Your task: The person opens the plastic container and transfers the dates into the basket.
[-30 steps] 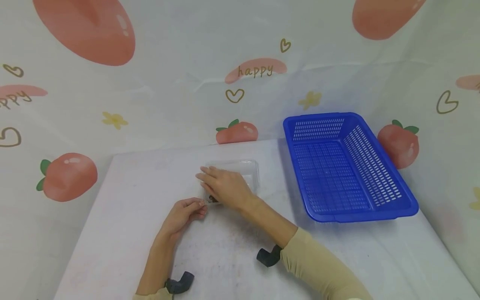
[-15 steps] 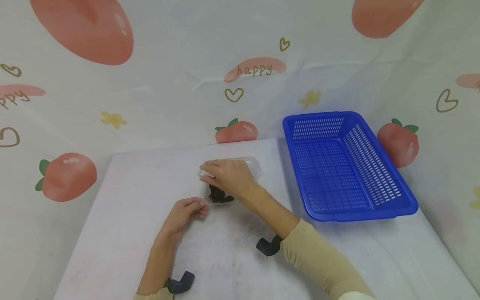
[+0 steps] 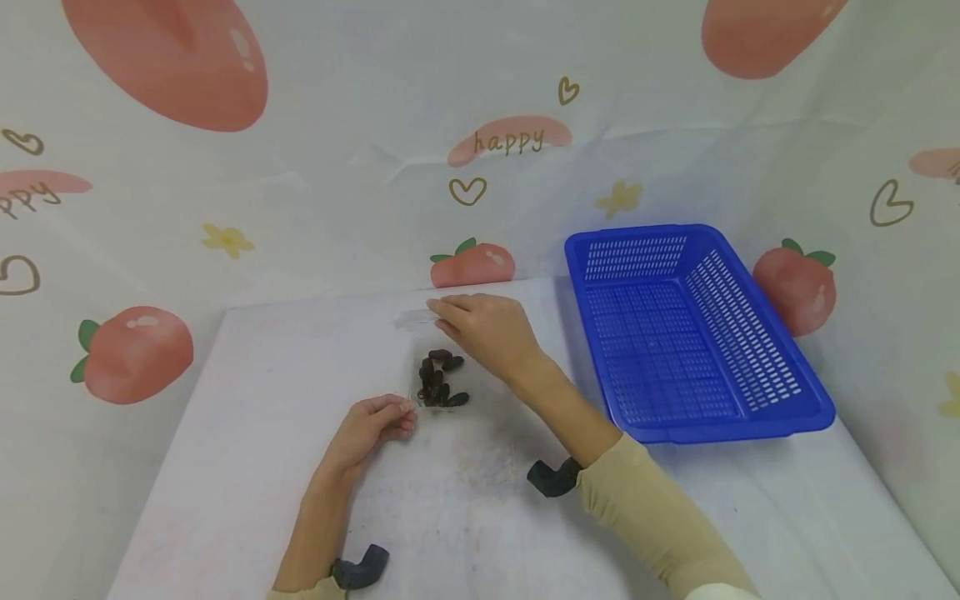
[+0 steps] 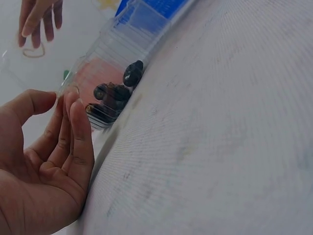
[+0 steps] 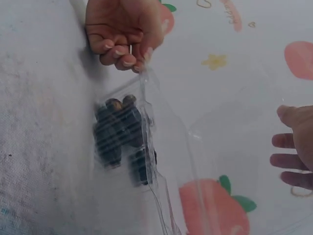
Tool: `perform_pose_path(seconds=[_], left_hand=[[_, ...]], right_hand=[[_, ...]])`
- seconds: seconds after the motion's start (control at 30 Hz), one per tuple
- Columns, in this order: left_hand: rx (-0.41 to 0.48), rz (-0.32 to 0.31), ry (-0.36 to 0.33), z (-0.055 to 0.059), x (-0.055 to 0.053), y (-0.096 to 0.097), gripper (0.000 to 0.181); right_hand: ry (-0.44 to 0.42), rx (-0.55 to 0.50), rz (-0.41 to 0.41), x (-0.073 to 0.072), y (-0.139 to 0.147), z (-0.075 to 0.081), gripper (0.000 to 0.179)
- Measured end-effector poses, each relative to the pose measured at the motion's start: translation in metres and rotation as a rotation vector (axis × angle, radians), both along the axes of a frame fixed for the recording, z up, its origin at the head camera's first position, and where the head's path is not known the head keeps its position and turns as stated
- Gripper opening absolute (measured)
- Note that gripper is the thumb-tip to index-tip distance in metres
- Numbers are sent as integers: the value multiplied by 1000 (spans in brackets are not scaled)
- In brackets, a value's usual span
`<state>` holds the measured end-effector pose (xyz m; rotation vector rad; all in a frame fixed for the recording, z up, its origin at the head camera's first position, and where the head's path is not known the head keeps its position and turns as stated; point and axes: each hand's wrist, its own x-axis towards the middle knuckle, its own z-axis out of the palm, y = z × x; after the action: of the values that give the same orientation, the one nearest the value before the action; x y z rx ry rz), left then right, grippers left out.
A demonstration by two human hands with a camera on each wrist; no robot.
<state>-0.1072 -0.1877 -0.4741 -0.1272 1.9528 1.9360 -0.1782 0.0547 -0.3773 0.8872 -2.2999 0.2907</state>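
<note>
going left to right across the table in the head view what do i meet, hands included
left hand → dark oval pieces → blue basket. The right hand is left out because its span overlaps theirs.

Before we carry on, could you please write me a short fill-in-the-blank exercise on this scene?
1. The person's ____ hand pinches a corner of the clear container.
2. The pieces inside the container are dark and ____ in shape.
3. Seen by the head camera, the basket stands to the ____ of the container.
4. The pink patch near the middle of the backdrop bears the word ____.

Missing words: left; oval; right; happy.
</note>
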Motion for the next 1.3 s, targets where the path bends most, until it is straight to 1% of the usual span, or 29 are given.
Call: perform_pose_path(seconds=[0.1, 0.17, 0.2, 0.3, 0.37, 0.43, 0.5, 0.6, 0.7, 0.8, 0.93, 1.0, 1.1, 1.17, 1.3], left_hand=[[-36, 4, 9, 0, -1, 2, 24], [-89, 4, 28, 0, -2, 4, 20], [-123, 4, 44, 0, -2, 5, 18], [-165, 15, 104, 2, -5, 9, 20], [-165, 16, 157, 4, -7, 11, 26], [-132, 9, 196, 6, -9, 12, 34], [-116, -3, 221, 7, -10, 13, 39], [-94, -41, 245, 7, -10, 14, 42], [-91, -59, 263, 6, -10, 16, 42], [-102, -48, 267, 6, -10, 17, 43], [-139, -33, 267, 7, -10, 18, 43], [-167, -41, 270, 8, -10, 18, 43], [-197, -76, 277, 9, -10, 16, 45], [-203, -96, 282, 9, -9, 16, 45], [-211, -111, 281, 11, -8, 17, 42]], right_hand=[[5, -52, -24, -2, 8, 0, 26], [17, -83, -40, -3, 13, 0, 25], [19, -98, -43, -3, 15, 0, 25], [32, -127, -38, -4, 19, -1, 24], [35, -140, -23, -6, 21, -1, 24], [39, -149, -3, -7, 21, -1, 22], [45, -160, 15, -9, 21, -1, 21], [63, -171, 33, -11, 20, -1, 18], [86, -188, 34, -13, 18, -1, 16], [105, -210, 13, -13, 18, -2, 14], [115, -236, -15, -13, 20, -2, 16], [115, -244, -25, -14, 21, -3, 17], [98, -255, -52, -15, 22, -5, 21], [74, -265, -92, -15, 23, -7, 23], [22, -315, -156, -16, 25, -13, 29]])
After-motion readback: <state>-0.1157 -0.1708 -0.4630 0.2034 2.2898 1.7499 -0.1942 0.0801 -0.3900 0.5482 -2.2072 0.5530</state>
